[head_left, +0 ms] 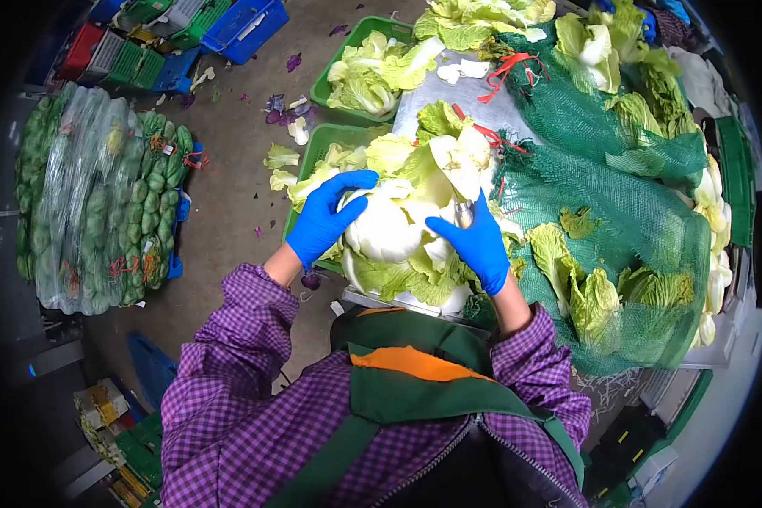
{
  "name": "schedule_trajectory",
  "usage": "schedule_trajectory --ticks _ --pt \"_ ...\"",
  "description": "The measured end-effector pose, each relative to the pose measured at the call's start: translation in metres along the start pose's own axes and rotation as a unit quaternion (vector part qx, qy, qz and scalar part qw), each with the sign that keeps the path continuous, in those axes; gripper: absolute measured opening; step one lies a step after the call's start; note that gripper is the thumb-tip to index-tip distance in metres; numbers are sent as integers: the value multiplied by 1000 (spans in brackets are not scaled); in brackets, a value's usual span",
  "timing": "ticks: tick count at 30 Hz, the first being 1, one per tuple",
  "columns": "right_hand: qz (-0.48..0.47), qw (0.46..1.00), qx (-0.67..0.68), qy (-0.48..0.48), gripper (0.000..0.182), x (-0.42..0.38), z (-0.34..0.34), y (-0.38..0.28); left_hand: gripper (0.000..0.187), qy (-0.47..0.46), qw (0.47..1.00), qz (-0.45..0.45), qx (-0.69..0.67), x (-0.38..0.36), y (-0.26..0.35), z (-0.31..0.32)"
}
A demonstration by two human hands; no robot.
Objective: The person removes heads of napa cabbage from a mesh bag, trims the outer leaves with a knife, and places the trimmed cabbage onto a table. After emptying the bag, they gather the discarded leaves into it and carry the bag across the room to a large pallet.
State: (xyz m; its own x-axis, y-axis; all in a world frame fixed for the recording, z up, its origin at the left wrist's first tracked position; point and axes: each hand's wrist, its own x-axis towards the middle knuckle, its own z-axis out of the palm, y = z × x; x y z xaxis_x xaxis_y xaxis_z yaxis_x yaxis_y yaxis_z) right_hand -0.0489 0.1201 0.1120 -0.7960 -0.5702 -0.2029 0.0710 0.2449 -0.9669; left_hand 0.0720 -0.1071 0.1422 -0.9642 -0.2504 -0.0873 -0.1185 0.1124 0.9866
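Observation:
A pale napa cabbage [385, 229] lies in front of me with loosened outer leaves around it. My left hand [330, 216], in a blue glove, is closed around its left side, fingers over the top and thumb on the front. On the right, my right hand [480, 245], also blue-gloved, bends over the leaves with its thumb pointing inward. A small grey, shiny bit shows between that thumb and forefinger; its kind cannot be made out. Loose yellow-green leaves [432, 284] lie under the cabbage, and a big white-ribbed leaf [461, 165] stands up behind it.
Green crates [320, 144] with leaves stand left of the metal table [427, 97]. Green mesh sacks [601, 195] of cabbages with red ties [508, 72] cover its right side. A wrapped stack of bagged produce [102, 199] stands at left on the floor, near colored crates [244, 30].

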Motion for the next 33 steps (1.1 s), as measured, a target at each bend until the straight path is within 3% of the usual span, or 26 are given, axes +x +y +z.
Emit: schedule_trajectory --ticks 3,5,7,8,11,13,15,17,18,19,21,22,23,25,26,27,31,32,33 --pt "-2 998 -59 32 113 1 9 -6 29 3 999 9 -30 -3 0 8" --pt "29 997 -65 35 115 -14 18 -44 29 13 998 44 -31 -5 -6 12" --pt "-89 973 -212 31 118 -22 28 -52 31 23 998 51 -25 -2 -5 19" --pt "-66 972 -223 13 117 -23 33 -51 33 31 998 58 -5 1 -7 23" --pt "-53 989 -141 -9 111 -14 27 -34 35 41 996 75 22 2 -19 13" --pt "-56 993 -107 -4 103 -9 13 -31 32 30 999 29 28 -5 -40 -7" --pt "-54 995 -80 -24 102 -9 8 -28 30 86 986 62 125 -4 -48 -26" --pt "-55 995 -73 -29 101 -13 13 -26 29 183 922 159 302 -4 -13 -26" --pt "-55 996 -64 -35 99 -13 20 -25 29 167 897 194 360 -9 16 -17" --pt "-54 996 -62 -37 99 -13 27 -20 37 78 884 253 385 -12 33 -11" --pt "-49 996 51 -60 95 -10 40 -17 54 -42 897 239 370 -22 50 13" --pt "116 982 92 -115 75 -8 35 -31 54 -39 896 239 372 -22 45 15" --pt "114 982 92 -116 75 -5 34 -27 64 -43 887 217 406 -19 37 16" --pt "-21 997 7 -72 51 4 26 -14 75 -51 874 199 440 -15 35 12" --pt "-40 998 -31 -22 36 6 16 -12 80 -60 877 146 453 -17 38 7" --pt "2 999 -45 -1 36 9 3 -7 84 -68 878 92 465 -19 39 2" --pt "-40 970 -198 135 41 14 -33 29 87 -74 857 110 498 -25 34 -19" --pt "-53 962 -209 165 55 13 -38 38 87 -72 853 129 500 -25 31 -22" --pt "-52 963 -209 164 55 13 -39 48 87 -72 854 128 500 -26 26 -25"
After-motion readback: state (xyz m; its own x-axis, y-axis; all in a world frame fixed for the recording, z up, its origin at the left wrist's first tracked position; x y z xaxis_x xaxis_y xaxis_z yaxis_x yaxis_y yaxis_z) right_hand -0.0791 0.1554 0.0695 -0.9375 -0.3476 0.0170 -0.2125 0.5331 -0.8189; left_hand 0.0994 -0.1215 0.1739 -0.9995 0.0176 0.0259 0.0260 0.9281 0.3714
